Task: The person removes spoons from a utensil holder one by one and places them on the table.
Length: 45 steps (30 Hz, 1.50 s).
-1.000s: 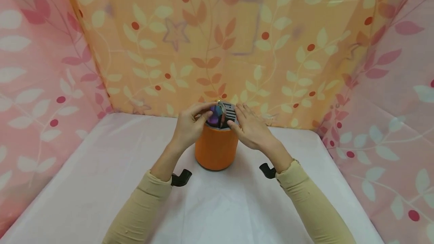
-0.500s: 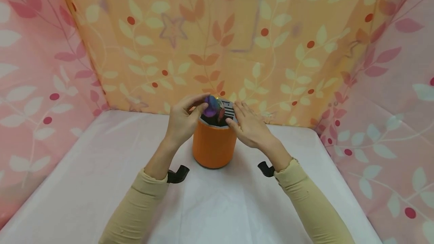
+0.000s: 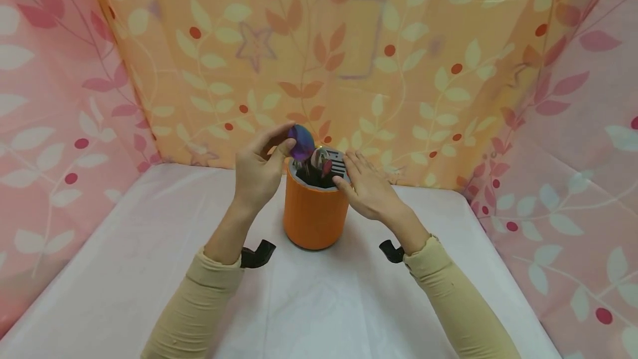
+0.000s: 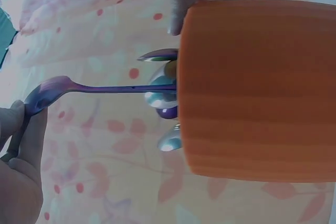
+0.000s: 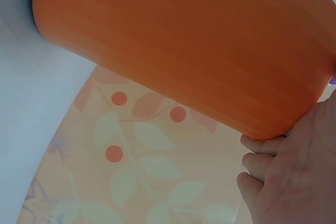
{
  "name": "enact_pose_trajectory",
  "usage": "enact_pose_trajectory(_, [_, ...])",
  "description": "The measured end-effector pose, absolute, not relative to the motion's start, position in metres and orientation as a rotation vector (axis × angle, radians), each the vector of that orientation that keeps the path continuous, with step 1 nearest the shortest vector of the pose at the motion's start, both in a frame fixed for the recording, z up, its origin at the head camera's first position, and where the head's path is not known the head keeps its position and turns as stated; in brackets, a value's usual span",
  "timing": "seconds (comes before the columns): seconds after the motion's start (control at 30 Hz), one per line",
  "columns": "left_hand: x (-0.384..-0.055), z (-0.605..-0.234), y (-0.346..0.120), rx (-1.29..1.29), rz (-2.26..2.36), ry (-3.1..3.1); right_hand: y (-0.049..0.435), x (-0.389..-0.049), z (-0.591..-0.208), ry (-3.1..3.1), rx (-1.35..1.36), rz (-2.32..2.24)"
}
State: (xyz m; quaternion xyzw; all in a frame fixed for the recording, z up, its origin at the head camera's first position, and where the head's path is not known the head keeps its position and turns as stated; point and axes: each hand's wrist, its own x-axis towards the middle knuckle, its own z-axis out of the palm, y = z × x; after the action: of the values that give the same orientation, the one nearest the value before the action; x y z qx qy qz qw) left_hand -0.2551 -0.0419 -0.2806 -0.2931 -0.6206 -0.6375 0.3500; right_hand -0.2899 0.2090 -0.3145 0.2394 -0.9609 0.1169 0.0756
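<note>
My left hand pinches a shiny purple-blue spoon by its bowl, between thumb and fingers. In the left wrist view the spoon's handle runs down into an orange round utensil holder, its lower end hidden inside. Other spoon-like metal utensils poke out of the holder's mouth. My right hand rests against the holder's right rim, its fingers fairly straight; the right wrist view shows its fingers touching the orange wall near the top.
The holder stands upright on a white-covered table. A grey slotted insert fills the right part of its top. Behind is a yellow leaf-patterned cloth, with pink cloths at both sides.
My left hand has drawn the spoon upward and to the left, so its bowl now stands above the other utensils. The right hand has stayed at the rim.
</note>
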Motion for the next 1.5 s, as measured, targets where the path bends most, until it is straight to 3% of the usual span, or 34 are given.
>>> enact_pose_trajectory(1.0, [-0.228,-0.239,-0.100,-0.611,-1.932,-1.126,0.209,-0.290,-0.316,-2.887,0.700,0.375])
enact_pose_trajectory(1.5, [-0.254,-0.250,-0.165,-0.589,-1.821,-1.309,0.208,-0.289,-0.316,-2.876,0.703,0.361])
